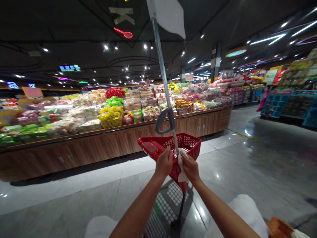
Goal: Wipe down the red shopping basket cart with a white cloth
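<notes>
My left hand (164, 163) is curled closed at the near rim of a red plastic shopping cart (195, 145). What its fingers hold is hidden. Just beside it, my right hand (190, 167) pinches a crumpled white cloth or tissue (182, 170) against the lower end of a metal pole (162, 62). This pole rises, slightly tilted, out of the cart's near side. Partway up is a grey loop-shaped grip (158, 123), and a white panel (170, 16) tops it. The visible part of the cart's basket shows its perforated walls.
Beyond the cart runs a long wood-sided display counter (76, 148) heaped with packaged goods (111, 115). Blue racks (274, 102) stand at the right. The grey tiled floor (260, 158) reflects ceiling lights. Parts of white clothing (245, 211) show below my arms.
</notes>
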A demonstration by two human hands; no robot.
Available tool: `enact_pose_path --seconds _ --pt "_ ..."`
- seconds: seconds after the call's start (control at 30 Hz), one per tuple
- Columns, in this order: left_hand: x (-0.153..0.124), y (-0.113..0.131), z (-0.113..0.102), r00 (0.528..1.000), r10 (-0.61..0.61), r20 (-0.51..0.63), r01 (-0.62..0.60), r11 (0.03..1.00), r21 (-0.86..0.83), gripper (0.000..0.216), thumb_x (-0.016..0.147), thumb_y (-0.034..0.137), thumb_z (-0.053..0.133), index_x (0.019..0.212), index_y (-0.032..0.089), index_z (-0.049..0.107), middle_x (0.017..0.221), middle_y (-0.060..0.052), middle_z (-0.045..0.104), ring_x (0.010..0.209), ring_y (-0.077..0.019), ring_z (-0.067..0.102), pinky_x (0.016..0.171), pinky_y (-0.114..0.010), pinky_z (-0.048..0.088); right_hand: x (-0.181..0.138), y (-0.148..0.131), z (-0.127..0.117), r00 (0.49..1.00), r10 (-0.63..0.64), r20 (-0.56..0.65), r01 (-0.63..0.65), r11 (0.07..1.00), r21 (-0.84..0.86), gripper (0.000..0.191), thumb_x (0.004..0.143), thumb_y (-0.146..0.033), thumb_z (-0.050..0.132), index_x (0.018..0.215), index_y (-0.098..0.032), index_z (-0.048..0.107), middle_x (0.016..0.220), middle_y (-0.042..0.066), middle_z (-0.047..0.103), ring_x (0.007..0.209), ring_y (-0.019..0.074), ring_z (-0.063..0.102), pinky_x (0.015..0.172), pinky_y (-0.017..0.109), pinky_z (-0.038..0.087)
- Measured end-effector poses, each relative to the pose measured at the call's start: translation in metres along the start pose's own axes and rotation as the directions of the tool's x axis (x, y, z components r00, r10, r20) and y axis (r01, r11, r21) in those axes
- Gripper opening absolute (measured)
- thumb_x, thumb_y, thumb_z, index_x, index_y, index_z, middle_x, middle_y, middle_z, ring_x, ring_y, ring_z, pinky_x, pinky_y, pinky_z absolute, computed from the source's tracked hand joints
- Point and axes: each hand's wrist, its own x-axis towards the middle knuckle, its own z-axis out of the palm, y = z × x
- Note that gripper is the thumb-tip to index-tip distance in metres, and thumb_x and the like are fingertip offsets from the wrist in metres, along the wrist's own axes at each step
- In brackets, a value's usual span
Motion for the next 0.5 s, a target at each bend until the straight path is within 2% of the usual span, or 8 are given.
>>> enact_pose_path --seconds 0.07,0.13,0.2,0.27,0.33,0.43,0.5 --pt "0.013 -0.018 -0.016 0.998 0.061 -0.032 -0.060 0.998 0.029 0.044 0.098 0.026 0.033 0.137 0.012 0.048 0.140 -0.010 0.053 0.130 -0.0210 0.048 0.111 -0.037 0.038 0.004 0.002 -0.020 1.000 0.020 -0.019 -0.020 1.000 0.016 0.053 0.080 -0.013 0.045 0.130 -0.026 0.059 0.129 0.006 0.061 0.118 0.0207 0.058 0.101 0.038 0.048" --pt "0.030 -0.046 -0.031 0.997 0.071 -0.033 -0.066 0.987 0.145 0.043 0.097 0.024 0.034 0.136 0.017 0.049 0.141 -0.009 0.052 0.134 -0.0237 0.044 0.114 -0.047 0.032 0.008 -0.005 -0.036 0.998 0.027 -0.052 -0.026 1.000 0.018 0.056 0.079 -0.013 0.045 0.132 -0.027 0.057 0.130 0.004 0.061 0.120 0.0211 0.056 0.101 0.038 0.047" --pt "0.045 -0.073 -0.039 0.999 0.035 0.030 -0.042 0.963 0.266 0.042 0.096 0.027 0.036 0.136 0.020 0.049 0.142 -0.010 0.050 0.136 -0.0252 0.040 0.113 -0.049 0.031 0.010 -0.017 -0.044 0.998 0.018 -0.068 -0.019 1.000 -0.018 0.059 0.078 -0.011 0.043 0.134 -0.028 0.054 0.134 0.003 0.057 0.123 0.0216 0.054 0.102 0.039 0.046" --pt "0.052 -0.092 -0.037 0.992 -0.002 0.123 -0.040 0.943 0.331 0.042 0.096 0.031 0.037 0.136 0.022 0.049 0.143 -0.010 0.049 0.138 -0.0264 0.037 0.111 -0.050 0.032 0.012 -0.030 -0.045 0.999 0.009 -0.045 -0.013 0.995 -0.100 0.058 0.079 -0.010 0.043 0.133 -0.029 0.055 0.137 0.003 0.055 0.123 0.0224 0.053 0.100 0.038 0.047" --pt "0.049 -0.098 -0.026 0.986 -0.037 0.164 -0.020 0.943 0.332 0.042 0.098 0.032 0.032 0.135 0.023 0.050 0.141 -0.008 0.052 0.138 -0.0260 0.037 0.111 -0.051 0.031 0.014 -0.041 -0.043 1.000 0.022 -0.011 -0.024 0.977 -0.214 0.055 0.081 -0.010 0.043 0.129 -0.029 0.058 0.134 0.004 0.057 0.117 0.0233 0.057 0.095 0.036 0.049" --pt "0.037 -0.091 -0.009 0.993 -0.071 0.097 0.040 0.957 0.286 0.043 0.099 0.031 0.025 0.134 0.024 0.051 0.137 -0.006 0.057 0.131 -0.0229 0.045 0.112 -0.051 0.029 0.022 -0.054 -0.034 0.994 0.096 0.045 -0.071 0.920 -0.386 0.050 0.083 -0.007 0.042 0.124 -0.027 0.062 0.122 0.008 0.064 0.103 0.0232 0.062 0.088 0.034 0.050" --pt "0.030 -0.083 -0.003 0.996 -0.074 0.060 0.055 0.961 0.270 0.043 0.099 0.032 0.026 0.132 0.023 0.052 0.134 -0.006 0.059 0.126 -0.0219 0.050 0.113 -0.050 0.028 0.030 -0.067 -0.022 0.986 0.126 0.107 -0.066 0.895 -0.442 0.048 0.086 -0.006 0.040 0.125 -0.024 0.061 0.117 0.009 0.066 0.100 0.0219 0.063 0.088 0.032 0.049"
